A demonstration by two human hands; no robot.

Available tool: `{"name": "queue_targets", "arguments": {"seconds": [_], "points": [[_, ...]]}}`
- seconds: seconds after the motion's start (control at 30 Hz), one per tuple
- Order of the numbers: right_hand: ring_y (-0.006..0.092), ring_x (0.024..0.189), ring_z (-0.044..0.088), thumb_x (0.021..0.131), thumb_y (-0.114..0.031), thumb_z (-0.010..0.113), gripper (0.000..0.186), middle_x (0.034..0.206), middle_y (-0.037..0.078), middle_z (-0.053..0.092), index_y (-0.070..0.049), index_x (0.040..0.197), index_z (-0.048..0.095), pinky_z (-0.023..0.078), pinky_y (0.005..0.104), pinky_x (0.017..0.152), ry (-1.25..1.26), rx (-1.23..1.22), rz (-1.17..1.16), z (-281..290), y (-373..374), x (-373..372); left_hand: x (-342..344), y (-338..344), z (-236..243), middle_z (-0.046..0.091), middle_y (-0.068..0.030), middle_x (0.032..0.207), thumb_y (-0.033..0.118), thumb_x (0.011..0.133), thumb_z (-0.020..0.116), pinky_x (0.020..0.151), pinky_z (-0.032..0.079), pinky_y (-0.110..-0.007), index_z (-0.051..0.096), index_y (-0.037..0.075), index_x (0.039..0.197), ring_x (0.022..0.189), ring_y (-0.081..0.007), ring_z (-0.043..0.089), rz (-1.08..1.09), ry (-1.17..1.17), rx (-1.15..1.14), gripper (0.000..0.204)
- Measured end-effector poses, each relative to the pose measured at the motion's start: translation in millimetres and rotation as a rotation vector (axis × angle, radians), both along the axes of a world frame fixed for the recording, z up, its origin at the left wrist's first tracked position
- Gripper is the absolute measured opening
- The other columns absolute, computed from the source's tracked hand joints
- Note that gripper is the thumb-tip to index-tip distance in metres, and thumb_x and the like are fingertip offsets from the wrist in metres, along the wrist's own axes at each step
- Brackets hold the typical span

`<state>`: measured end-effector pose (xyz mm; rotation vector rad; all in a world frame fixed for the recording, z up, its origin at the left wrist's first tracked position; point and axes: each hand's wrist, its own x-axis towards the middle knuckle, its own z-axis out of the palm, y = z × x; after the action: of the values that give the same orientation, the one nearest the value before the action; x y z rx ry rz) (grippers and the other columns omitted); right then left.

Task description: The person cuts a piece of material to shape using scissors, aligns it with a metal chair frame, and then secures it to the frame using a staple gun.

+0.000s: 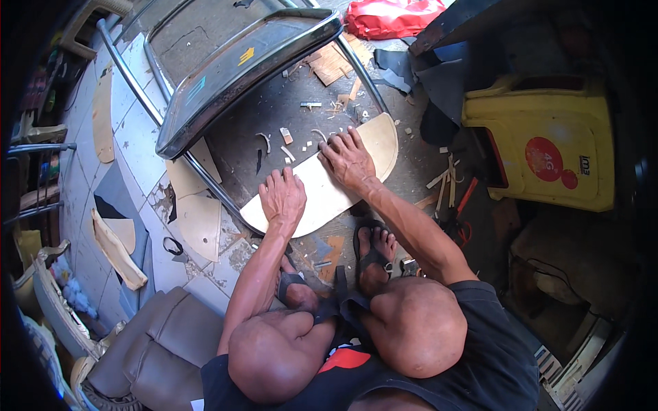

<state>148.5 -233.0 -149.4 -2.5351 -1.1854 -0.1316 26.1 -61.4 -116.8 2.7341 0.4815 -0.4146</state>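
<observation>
A long pale board with rounded ends slants across the lower part of a metal chair frame. My left hand grips its left half, with the fingertips bent over the far edge. Farther right, my right hand holds the same edge, its fingers close together and partly curled. The undersides of both hands are hidden. Beyond them tilts the chair's dark backrest, rimmed with shiny metal and marked with coloured patches.
Wood scraps and shavings litter the floor. To the right are a yellow plastic piece with a red circle and a red-handled tool. A red bag lies at the back. Brown cushions sit at lower left, near cut boards.
</observation>
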Motion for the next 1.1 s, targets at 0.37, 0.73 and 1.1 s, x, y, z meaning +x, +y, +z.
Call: {"name": "queue_targets", "arguments": {"seconds": [0.37, 0.73, 1.1], "points": [[0.0277, 0.101, 0.058, 0.096, -0.028, 0.061, 0.019, 0.097, 0.01, 0.061, -0.011, 0.1, 0.067, 0.038, 0.0434, 0.107, -0.029, -0.001, 0.054, 1.1, 7.9, 12.1, 3.7, -8.1, -8.2, 0.06, -0.0161, 0.108, 0.034, 0.096, 0.057, 0.095, 0.04, -0.048, 0.06, 0.004, 0.124, 0.107, -0.0314, 0.058, 0.061, -0.091, 0.118, 0.041], [0.0246, 0.1, 0.057, 0.095, -0.027, 0.059, 0.018, 0.092, 0.008, 0.058, -0.011, 0.091, 0.065, 0.038, 0.0406, 0.106, -0.015, 0.0, 0.036, 4.5, 5.1, 4.5, -3.7, -11.5, -9.9, 0.06, -0.0223, 0.11, 0.028, 0.099, 0.05, 0.094, 0.039, -0.053, 0.061, 0.0, 0.117, 0.105, -0.0377, 0.056, -0.002, -0.23, 0.153, 0.035], [0.0204, 0.1, 0.057, 0.095, -0.023, 0.056, 0.012, 0.093, 0.004, 0.058, -0.013, 0.092, 0.063, 0.037, 0.0391, 0.104, -0.026, -0.004, 0.011, -2.8, 4.1, 15.2, 4.9, -13.3, -13.5, 0.061, -0.026, 0.113, 0.035, 0.104, 0.044, 0.094, 0.039, -0.053, 0.061, 0.0, 0.122, 0.105, -0.0408, 0.055, -0.039, -0.258, 0.164, 0.043]]}}
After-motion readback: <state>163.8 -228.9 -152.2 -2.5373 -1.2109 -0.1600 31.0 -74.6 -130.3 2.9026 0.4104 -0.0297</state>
